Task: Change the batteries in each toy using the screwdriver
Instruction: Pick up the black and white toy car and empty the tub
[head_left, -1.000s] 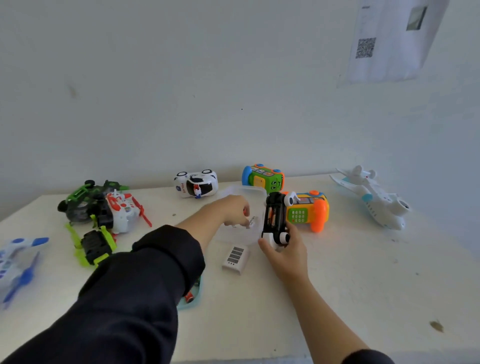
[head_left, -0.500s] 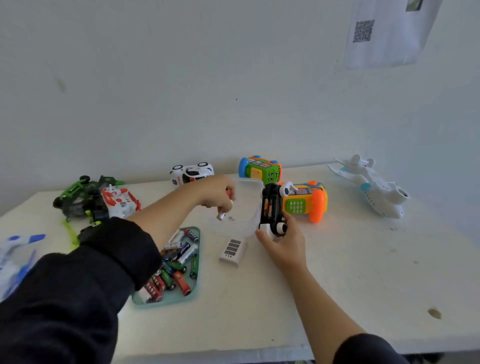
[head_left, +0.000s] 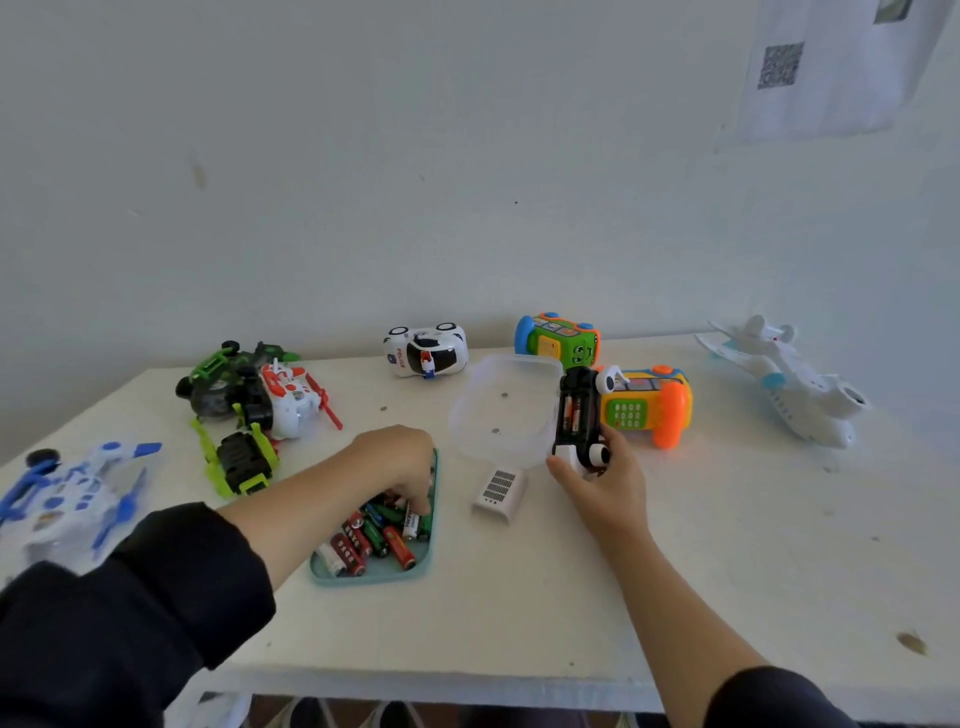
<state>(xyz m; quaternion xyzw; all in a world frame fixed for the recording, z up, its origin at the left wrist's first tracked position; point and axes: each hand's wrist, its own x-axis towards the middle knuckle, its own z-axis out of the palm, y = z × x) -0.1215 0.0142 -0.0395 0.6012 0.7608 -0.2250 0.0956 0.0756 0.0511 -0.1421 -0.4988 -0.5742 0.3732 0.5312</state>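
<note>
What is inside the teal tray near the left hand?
The teal tray holds loose batteries, red, green and white. The left hand reaches in and covers its far end, so what lies there is hidden.

The left arm, in a black sleeve pushed up to the forearm, reaches forward from the lower left with the left hand (head_left: 397, 460) turned palm down, its fingers (head_left: 420, 501) curled downward at the tips. The right arm stretches forward from the lower right, bare from a dark sleeve near the elbow, and the right hand (head_left: 605, 480) has its thumb on the left and its fingers wrapped round the right in a grip. The two hands are well apart, the left lower and nearer.
</note>
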